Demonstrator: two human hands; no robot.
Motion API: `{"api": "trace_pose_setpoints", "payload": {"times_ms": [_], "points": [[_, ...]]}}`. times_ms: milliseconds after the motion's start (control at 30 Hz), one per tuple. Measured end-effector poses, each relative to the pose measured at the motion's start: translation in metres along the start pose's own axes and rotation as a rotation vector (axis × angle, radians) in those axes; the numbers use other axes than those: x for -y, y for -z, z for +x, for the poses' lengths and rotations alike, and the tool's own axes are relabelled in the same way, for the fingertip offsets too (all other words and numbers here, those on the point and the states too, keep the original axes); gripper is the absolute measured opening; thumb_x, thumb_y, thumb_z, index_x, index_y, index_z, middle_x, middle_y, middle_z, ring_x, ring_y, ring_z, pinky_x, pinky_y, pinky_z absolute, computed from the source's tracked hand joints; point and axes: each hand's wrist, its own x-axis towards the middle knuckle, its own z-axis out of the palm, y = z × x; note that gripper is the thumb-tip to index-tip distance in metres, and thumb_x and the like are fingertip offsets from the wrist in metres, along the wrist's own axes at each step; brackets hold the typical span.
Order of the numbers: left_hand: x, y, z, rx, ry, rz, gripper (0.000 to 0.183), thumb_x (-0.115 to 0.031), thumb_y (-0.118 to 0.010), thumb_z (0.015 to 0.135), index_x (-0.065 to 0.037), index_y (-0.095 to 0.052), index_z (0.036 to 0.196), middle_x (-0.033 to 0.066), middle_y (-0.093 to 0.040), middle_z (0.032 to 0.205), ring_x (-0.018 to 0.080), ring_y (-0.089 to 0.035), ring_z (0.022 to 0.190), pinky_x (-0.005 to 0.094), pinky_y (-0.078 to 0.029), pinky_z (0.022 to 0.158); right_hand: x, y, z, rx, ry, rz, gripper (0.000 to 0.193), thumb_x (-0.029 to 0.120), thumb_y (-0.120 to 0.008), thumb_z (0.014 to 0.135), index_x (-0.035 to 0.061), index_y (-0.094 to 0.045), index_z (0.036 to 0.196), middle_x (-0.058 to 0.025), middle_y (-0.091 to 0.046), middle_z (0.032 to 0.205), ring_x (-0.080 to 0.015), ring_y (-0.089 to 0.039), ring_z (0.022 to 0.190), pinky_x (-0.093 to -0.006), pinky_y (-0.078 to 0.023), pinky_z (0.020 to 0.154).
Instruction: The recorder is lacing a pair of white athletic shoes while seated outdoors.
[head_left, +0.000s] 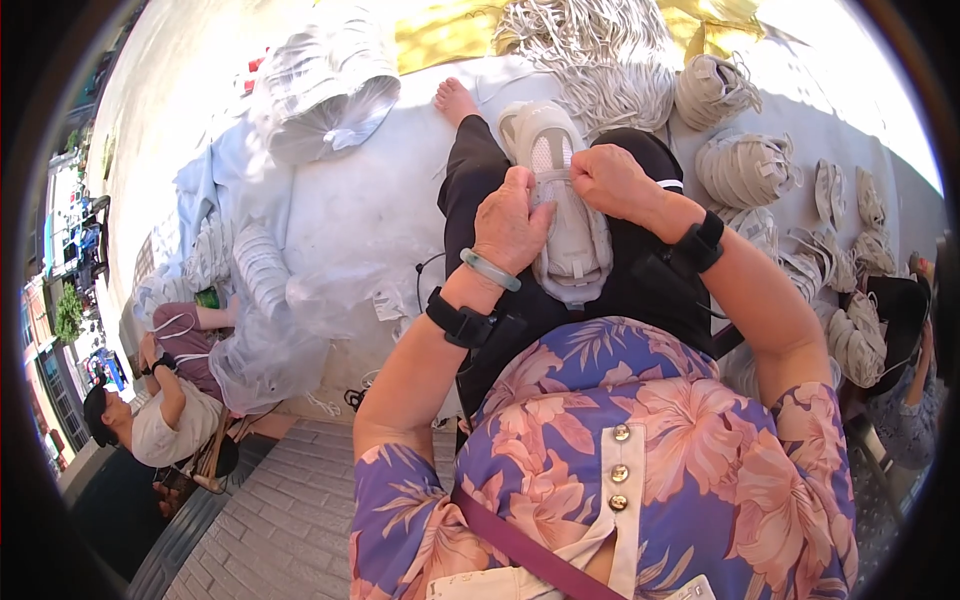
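A pale grey-white shoe upper (575, 250) rests on my lap between my thighs, its toe end toward me and its mesh end away. Across it, at the tongue opening, runs a flat light shoelace (553, 175). My left hand (508, 222) is closed at the left end of that lace, thumb lying along the upper. On the other side my right hand (622, 184) is curled into a pinch on the lace, knuckles up. The fingertips of both hands are partly hidden.
A heap of loose white laces (610, 75) lies ahead. Tied bundles of uppers (745, 168) sit to the right, and a clear plastic bag of white pieces (330, 85) lies far left. One person (165, 415) sits at left; another person's arm (918, 370) shows at right.
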Motion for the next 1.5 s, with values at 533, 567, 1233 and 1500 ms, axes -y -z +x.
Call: {"api": "trace_pose_setpoints", "payload": {"times_ms": [533,567,1233,1500], "points": [[-0.007,0.000,0.010,-0.029,-0.065,0.055,0.022,-0.009,-0.062,0.069,-0.004,-0.051,0.087,0.0083,-0.052,0.062,0.0231,-0.054,0.054,0.0328,-0.044,0.053,0.022,0.009,-0.014,0.008,-0.060,-0.078,0.013,0.016,-0.054,0.077,0.0030,-0.057,0.078,-0.0173,-0.061,0.073,-0.0360,-0.059,0.074,-0.0446,-0.045,0.066],[-0.007,0.000,0.012,-0.030,-0.064,0.057,0.022,-0.009,-0.062,0.069,-0.004,-0.051,0.087,0.0083,-0.052,0.062,0.0231,-0.054,0.054,0.0328,-0.044,0.053,0.024,0.014,-0.015,0.045,-0.117,-0.135,0.013,0.016,-0.053,0.078,0.0032,-0.057,0.080,-0.0181,-0.061,0.074,-0.0366,-0.059,0.077,-0.0461,-0.045,0.068],[-0.004,-0.010,0.005,-0.114,-0.337,0.164,0.012,-0.006,-0.058,0.076,-0.005,-0.058,0.088,0.0101,-0.055,0.077,0.0306,-0.057,0.069,0.0378,-0.048,0.060,0.017,-0.012,-0.005,0.009,-0.126,0.026,0.014,0.016,-0.050,0.079,0.0028,-0.056,0.078,-0.0207,-0.060,0.077,-0.0387,-0.057,0.080,-0.0470,-0.043,0.070],[-0.007,-0.013,0.017,-0.052,-0.218,0.203,0.008,-0.011,-0.058,0.076,-0.006,-0.056,0.081,0.0122,-0.057,0.077,0.0324,-0.058,0.070,0.0397,-0.047,0.061,0.009,-0.007,0.001,0.058,-0.062,0.062,0.014,0.016,-0.049,0.080,0.0030,-0.055,0.077,-0.0207,-0.059,0.077,-0.0398,-0.055,0.080,-0.0469,-0.042,0.069]]}}
